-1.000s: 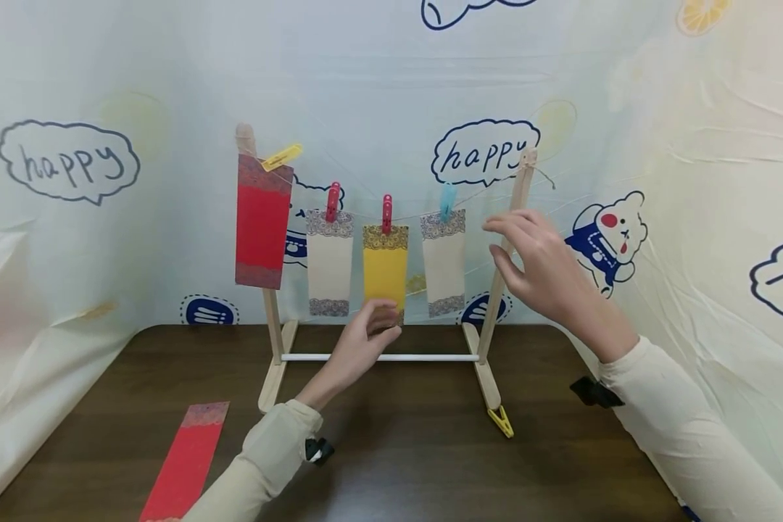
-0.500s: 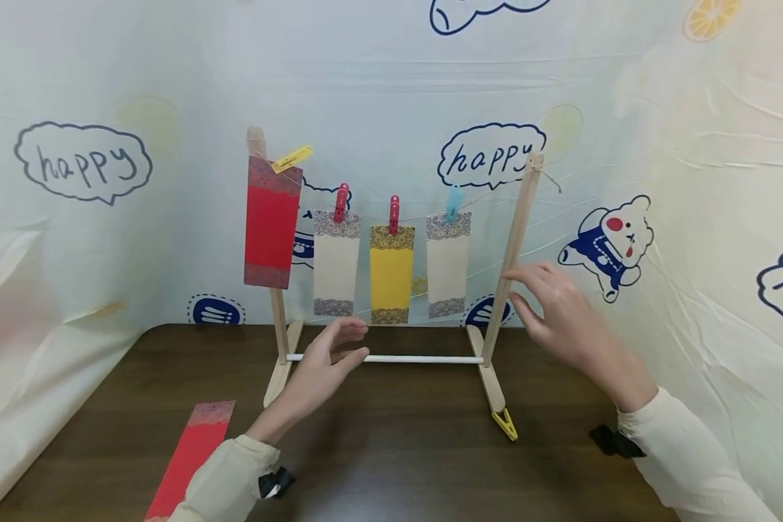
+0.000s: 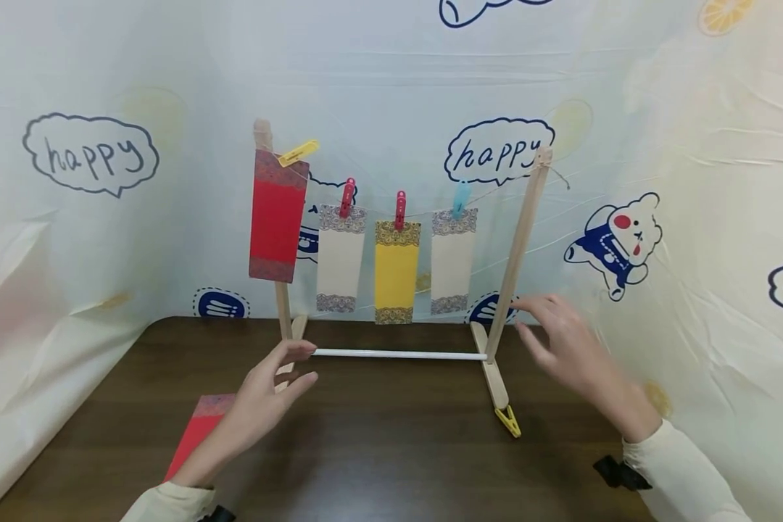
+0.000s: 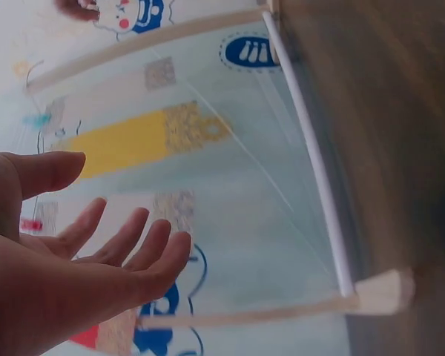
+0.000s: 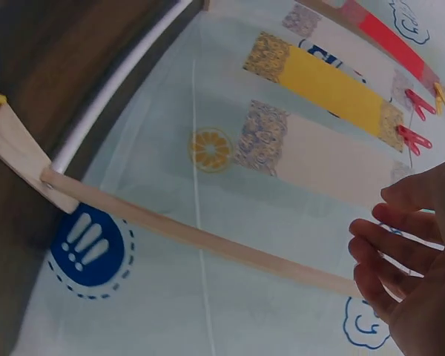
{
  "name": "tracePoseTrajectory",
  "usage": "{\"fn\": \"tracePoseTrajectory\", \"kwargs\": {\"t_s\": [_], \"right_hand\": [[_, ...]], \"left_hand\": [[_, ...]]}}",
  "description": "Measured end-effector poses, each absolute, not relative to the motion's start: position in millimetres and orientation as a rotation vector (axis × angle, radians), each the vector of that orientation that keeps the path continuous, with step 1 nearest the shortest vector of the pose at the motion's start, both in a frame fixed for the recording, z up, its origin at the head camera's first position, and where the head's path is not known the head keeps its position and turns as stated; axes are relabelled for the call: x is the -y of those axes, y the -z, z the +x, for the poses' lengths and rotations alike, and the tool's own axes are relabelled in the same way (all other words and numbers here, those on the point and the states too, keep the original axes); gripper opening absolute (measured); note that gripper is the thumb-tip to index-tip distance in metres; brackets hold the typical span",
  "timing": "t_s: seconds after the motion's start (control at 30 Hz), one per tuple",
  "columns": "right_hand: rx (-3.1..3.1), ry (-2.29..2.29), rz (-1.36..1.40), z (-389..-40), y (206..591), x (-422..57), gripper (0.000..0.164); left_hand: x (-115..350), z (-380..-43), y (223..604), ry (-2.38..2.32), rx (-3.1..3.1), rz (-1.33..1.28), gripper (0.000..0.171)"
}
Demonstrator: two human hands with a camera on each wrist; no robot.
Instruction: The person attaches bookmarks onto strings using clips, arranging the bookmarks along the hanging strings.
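My left hand (image 3: pixel 261 391) is held before the left foot of a wooden stand, fingers loosely curved and holding nothing. Beside the stand's right post (image 3: pixel 522 246) hovers my right hand (image 3: pixel 564 348), its fingers relaxed and nothing between them. A string between the posts carries a red paper card (image 3: pixel 277 225) on a yellow clothespin (image 3: pixel 299 153), and a white card (image 3: pixel 339 257) on a red clothespin (image 3: pixel 347 197). Farther right hang a yellow card (image 5: pixel 334 89) on another red clothespin (image 3: pixel 400 210) and a second white card (image 3: pixel 453 264) on a blue clothespin (image 3: pixel 461 199).
A white rod (image 3: pixel 398 354) joins the posts low down. One yellow clothespin (image 3: pixel 508 421) is at the stand's right foot. Another red card (image 3: pixel 199 435) lies on the dark wooden table (image 3: pixel 391 449), partly hidden by my left forearm. A printed curtain (image 3: pixel 378 72) hangs behind.
My left hand has moved from in front of the yellow card down and left, to the stand's left foot. My right hand has come down along the right post. The hanging cards stay in place.
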State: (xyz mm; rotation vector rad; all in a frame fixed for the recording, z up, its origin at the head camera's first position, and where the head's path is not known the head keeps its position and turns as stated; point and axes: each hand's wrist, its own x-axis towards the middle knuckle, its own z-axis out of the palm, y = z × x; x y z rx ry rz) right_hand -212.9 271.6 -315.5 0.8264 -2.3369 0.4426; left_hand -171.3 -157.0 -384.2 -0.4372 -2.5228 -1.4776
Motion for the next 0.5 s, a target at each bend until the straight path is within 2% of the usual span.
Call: {"fn": "tracePoseTrajectory", "kwargs": {"t_s": [0.5], "right_hand": [[2.478,-0.605,0.605,-194,361,-278,0.025]], "left_hand": [[215,-143,407,1.295,2.592,-0.174,0.035]]}}
